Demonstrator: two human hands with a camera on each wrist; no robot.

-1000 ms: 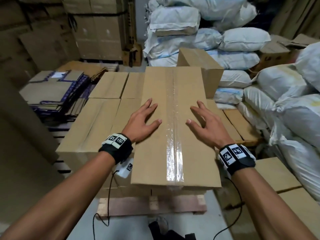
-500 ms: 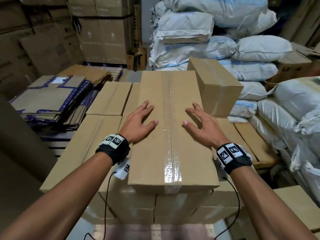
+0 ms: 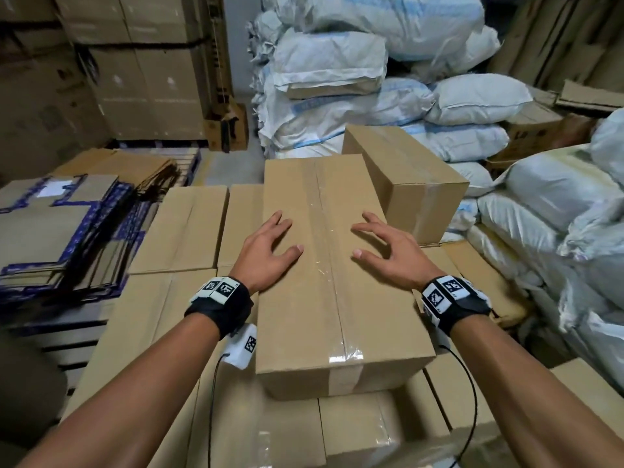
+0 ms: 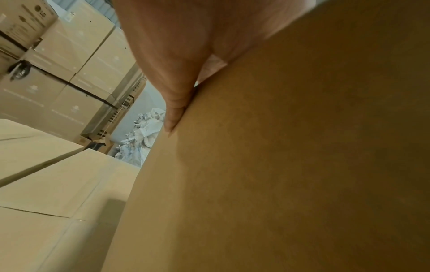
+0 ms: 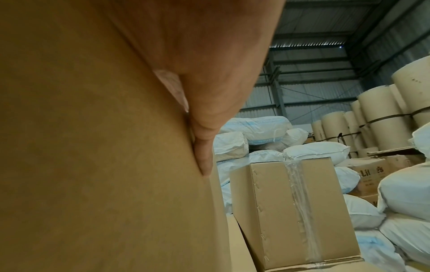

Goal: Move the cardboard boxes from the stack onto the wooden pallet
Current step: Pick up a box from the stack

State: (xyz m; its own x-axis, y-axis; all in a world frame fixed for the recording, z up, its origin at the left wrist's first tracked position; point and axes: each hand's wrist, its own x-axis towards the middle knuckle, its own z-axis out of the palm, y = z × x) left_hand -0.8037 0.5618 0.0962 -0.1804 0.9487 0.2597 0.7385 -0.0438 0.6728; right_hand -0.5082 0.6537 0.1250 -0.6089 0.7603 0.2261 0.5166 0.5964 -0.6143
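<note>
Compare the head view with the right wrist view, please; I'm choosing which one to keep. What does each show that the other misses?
Only the head view shows both hands, the left hand and the right hand, spread flat on the taped top box, plus the flattened cartons at the left. Only the right wrist view shows the big paper rolls, the roof beams and the staples on the tilted box. Both show the right hand on the top box, that tilted box and the white sacks.
</note>
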